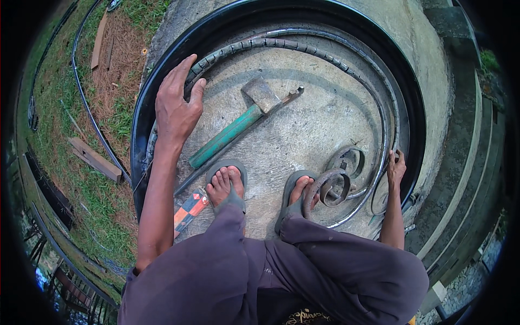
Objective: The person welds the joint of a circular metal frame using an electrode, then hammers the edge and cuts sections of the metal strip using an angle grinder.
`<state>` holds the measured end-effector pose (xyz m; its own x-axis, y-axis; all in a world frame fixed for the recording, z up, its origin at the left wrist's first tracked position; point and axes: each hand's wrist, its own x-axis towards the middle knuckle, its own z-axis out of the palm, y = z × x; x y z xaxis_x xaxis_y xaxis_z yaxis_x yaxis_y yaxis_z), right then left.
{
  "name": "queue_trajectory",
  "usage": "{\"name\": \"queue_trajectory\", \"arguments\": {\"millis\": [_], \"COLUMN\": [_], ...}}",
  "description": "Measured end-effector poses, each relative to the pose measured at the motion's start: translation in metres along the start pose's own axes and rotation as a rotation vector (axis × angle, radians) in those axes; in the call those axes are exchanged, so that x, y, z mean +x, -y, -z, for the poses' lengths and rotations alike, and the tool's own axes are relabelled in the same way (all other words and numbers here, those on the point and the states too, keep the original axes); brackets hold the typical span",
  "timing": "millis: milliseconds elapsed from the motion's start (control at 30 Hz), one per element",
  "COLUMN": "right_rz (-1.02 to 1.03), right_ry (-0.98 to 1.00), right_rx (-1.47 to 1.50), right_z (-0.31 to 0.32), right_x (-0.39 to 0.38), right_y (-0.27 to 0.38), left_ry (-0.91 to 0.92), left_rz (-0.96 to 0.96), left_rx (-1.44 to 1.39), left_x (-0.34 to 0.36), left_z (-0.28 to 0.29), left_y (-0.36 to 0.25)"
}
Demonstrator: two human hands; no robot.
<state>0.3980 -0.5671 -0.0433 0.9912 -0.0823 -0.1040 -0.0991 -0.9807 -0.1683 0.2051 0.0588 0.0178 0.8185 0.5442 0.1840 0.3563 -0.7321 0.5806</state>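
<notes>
A large black hoop [374, 24] curves around my feet, with a long notched grey strip [281, 44] bent in a loop along its inside. My left hand [180, 103] lies at the left end of the strip's arc, fingers stretched out and thumb apart; its palm side is hidden. At the right, my right hand [396, 169] has its fingers curled on the strip's edge close to the hoop. Between my arms lies a sledgehammer [230, 132] with a green handle and a square grey head. A long metal bar [287, 98] runs under it.
Grey metal rings [336, 187] lie by my right sandal [290, 197]. An orange and blue box [190, 210] is beside my left sandal [242, 181]. Grass and wooden pieces [96, 157] are at the left, concrete steps [460, 162] at the right.
</notes>
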Motion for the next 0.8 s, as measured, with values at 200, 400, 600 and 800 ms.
{"name": "queue_trajectory", "arguments": {"millis": [200, 400, 600, 800], "right_rz": [-0.054, -0.021, -0.012, -0.110], "right_ry": [-0.010, -0.077, -0.050, 0.022], "right_rx": [0.098, 0.117, 0.094, 0.159], "right_z": [-0.018, -0.026, -0.021, -0.017], "right_x": [0.003, 0.007, 0.004, 0.005], "right_y": [-0.016, -0.020, -0.001, 0.012], "left_ry": [0.187, 0.390, 0.440, 0.450], "left_rz": [-0.174, -0.169, -0.090, 0.083], "left_rx": [0.071, 0.139, 0.063, -0.168], "left_x": [-0.029, -0.091, -0.089, -0.082], "left_z": [-0.014, -0.049, -0.058, -0.032], "left_y": [-0.029, -0.027, -0.019, -0.030]}}
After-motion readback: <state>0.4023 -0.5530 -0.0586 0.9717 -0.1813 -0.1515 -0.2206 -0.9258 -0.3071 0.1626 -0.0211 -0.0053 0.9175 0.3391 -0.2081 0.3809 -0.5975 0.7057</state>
